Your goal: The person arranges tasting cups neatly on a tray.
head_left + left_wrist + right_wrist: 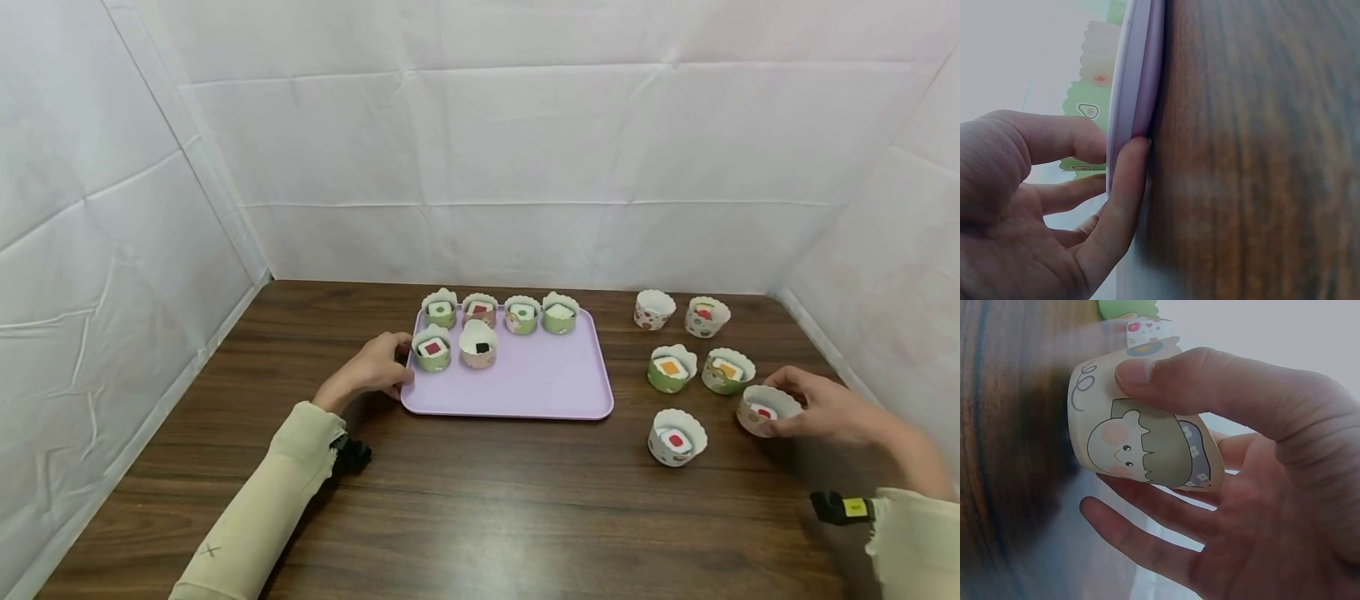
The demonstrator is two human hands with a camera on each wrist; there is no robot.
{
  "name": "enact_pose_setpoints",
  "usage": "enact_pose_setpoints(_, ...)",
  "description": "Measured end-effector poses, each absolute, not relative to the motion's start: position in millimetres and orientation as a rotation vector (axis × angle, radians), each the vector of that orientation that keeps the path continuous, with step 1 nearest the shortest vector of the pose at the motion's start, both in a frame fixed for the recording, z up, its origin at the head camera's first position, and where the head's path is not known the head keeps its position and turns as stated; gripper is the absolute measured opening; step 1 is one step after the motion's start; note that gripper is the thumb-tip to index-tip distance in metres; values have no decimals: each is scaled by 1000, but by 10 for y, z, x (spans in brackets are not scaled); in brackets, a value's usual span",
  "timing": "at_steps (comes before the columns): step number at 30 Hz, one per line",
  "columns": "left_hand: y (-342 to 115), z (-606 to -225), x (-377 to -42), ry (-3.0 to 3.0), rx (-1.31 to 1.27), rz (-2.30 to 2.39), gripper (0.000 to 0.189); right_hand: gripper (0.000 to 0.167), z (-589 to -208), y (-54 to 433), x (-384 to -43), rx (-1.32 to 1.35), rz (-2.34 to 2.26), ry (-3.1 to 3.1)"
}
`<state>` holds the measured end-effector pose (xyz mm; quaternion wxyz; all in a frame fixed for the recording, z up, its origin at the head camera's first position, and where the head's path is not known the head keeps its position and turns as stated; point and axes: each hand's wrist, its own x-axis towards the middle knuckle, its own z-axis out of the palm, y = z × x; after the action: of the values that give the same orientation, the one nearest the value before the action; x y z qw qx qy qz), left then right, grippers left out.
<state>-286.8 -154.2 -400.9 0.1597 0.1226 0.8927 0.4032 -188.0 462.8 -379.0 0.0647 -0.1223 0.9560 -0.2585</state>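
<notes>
My left hand (377,364) grips the left edge of a lilac tray (540,387), its fingertips (1132,150) at the rim in the left wrist view. Several paper baking cups stand on the tray, among them a green cup (432,358) with a white and red piece inside and a cream cup (480,357) with a dark piece. On the right, my right hand (825,408) holds a cream paper cup (1138,434) with a cartoon face printed on its side. The thumb lies on its near side and fingers pass behind it. A white piece with a red centre (763,412) sits inside.
More paper cups stand right of the tray: a spotted white cup (677,454), a green cup (670,382), a yellow-green cup (726,383) and two spotted cups (651,321) at the back. White sheeting (525,150) surrounds the brown wooden table (487,508) at the back and sides.
</notes>
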Motion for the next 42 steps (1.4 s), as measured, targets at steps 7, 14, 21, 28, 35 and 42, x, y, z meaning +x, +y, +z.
enact_pose_setpoints(7, -1546, -4020, -2874, 2555, 358, 1159, 58, 48, -3688, 4602, -1832, -333, -775, 2890)
enact_pose_setpoints(14, -1538, -4021, -2871, 2560, 349, 1160, 58, 49, -3594, 4589, -1799, -334, -707, 2916)
enact_pose_setpoints(21, -1533, -4020, -2861, 2559, 346, 1160, 58, 50, -3569, 4526, -1802, -349, -722, 2933)
enact_pose_setpoints(28, -1536, -4016, -2861, 2560, 345, 1157, 58, 49, -3549, 4482, -1805, -394, -751, 2994)
enact_pose_setpoints(35, -1544, -4016, -2855, 2565, 341, 1171, 59, 44, -3468, 4386, -1788, -401, -757, 3003)
enact_pose_setpoints(42, -1542, -4020, -2867, 2570, 340, 1148, 60, 47, -3444, 4276, -1829, -369, -677, 3022)
